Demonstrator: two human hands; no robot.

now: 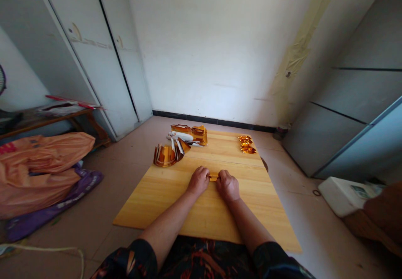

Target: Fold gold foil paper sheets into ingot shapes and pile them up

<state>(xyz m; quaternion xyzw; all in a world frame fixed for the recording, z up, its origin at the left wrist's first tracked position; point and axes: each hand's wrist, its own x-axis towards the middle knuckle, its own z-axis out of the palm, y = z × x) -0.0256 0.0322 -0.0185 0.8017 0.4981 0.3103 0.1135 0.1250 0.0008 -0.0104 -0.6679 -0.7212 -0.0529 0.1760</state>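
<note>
Between my two hands, low over the middle of the wooden board [176, 203], is a small folded piece of shiny gold foil paper [213, 178]. My left hand [199, 180] is closed on its left end. My right hand [228, 185] grips the right end, fingers curled round it. Only the strip's middle shows; its ends are hidden in my fingers. At the board's far left lie a curved stack of gold foil sheets [165, 155] and a second gold foil stack [199, 135]. Several folded gold foil pieces [247, 144] sit at the far right corner.
A white roll-like item [181, 136] lies by the far stack. Left on the floor are an orange bag [47, 166] and a purple bag [59, 203]. Grey cabinets [91, 52] stand left, a grey fridge-like unit [333, 120] right, with a white foam box [342, 195] below.
</note>
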